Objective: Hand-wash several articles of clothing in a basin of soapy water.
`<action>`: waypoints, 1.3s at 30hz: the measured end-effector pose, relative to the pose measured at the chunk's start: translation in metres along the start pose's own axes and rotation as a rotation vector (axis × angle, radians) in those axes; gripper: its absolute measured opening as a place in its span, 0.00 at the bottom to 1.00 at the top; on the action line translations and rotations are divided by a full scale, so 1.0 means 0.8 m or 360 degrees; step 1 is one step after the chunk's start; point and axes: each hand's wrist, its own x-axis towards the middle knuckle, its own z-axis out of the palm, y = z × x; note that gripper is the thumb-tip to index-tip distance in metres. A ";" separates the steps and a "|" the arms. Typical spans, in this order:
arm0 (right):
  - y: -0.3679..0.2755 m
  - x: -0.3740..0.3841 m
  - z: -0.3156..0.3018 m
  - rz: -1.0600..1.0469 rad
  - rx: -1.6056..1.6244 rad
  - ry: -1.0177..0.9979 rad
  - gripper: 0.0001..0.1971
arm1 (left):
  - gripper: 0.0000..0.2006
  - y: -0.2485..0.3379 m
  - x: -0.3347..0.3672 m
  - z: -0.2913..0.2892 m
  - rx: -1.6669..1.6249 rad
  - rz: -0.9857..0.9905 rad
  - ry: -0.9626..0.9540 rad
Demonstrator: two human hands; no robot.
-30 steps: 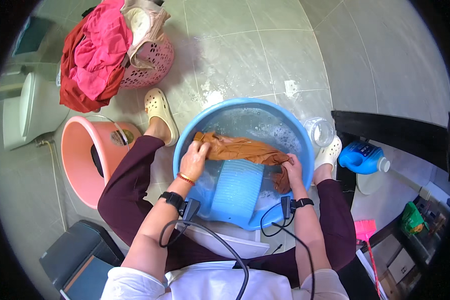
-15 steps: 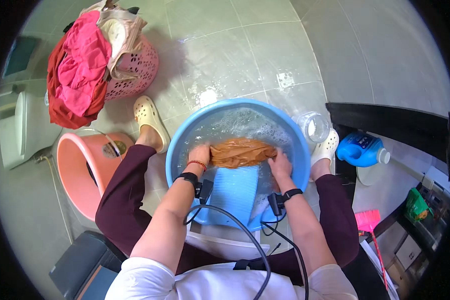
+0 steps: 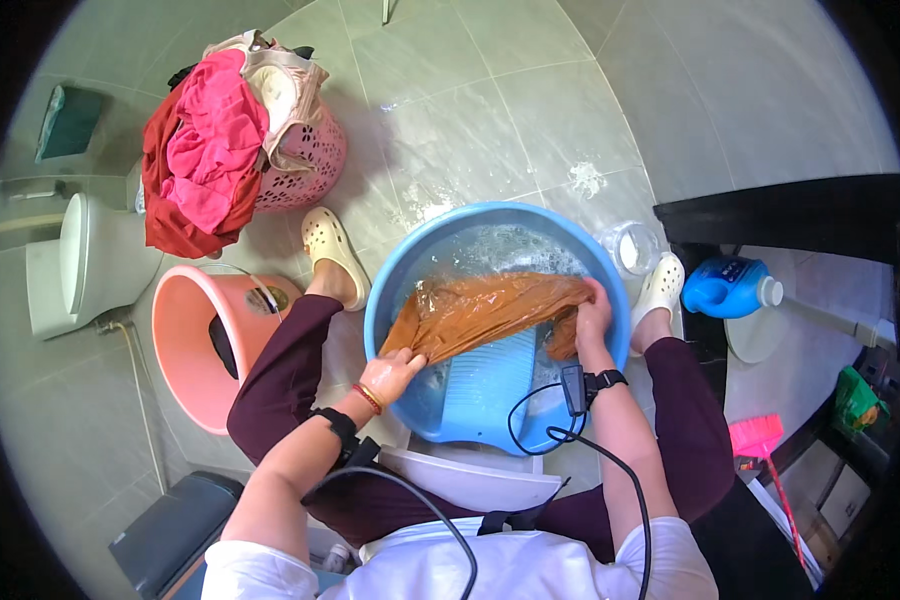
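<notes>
A wet orange-brown garment [image 3: 495, 305] stretches between my hands over a blue basin [image 3: 395, 262] of soapy water. My left hand [image 3: 390, 375] pinches its lower left end, close to the basin's left rim. The other end is bunched in my right hand [image 3: 593, 318], inside the right side of the basin, and a fold of cloth hangs down beside it. Below the cloth, a light blue washboard [image 3: 488, 388] slopes from the near rim into the water. The garment's exact kind does not show.
A pink basket [image 3: 315, 165] heaped with red and pink clothes stands far left. Nearer lies a tilted peach bucket [image 3: 180, 350]. Right of the basin are a clear jar [image 3: 632, 250] and a blue detergent bottle [image 3: 727, 288]. A toilet [image 3: 95, 255] stands left; a pink broom [image 3: 757, 436] lies right.
My left hand has moved out of the water toward the basin's near left rim, pulling the garment's end along. The bunched cloth is now spread out and lifted. My right hand has risen slightly.
</notes>
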 end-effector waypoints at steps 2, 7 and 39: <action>-0.009 -0.004 -0.003 -0.0191 -0.0220 -0.0159 0.21 | 0.11 0.005 0.008 0.030 -0.0078 -0.0122 -0.0078; -0.013 -0.025 -0.042 -0.0533 -0.0300 -0.0244 0.26 | 0.18 0.026 0.095 0.022 -0.0520 -0.0207 0.0380; 0.006 -0.004 -0.007 -0.0390 -0.0720 -0.0219 0.20 | 0.23 -0.015 0.139 0.038 -0.0482 -0.0867 0.0164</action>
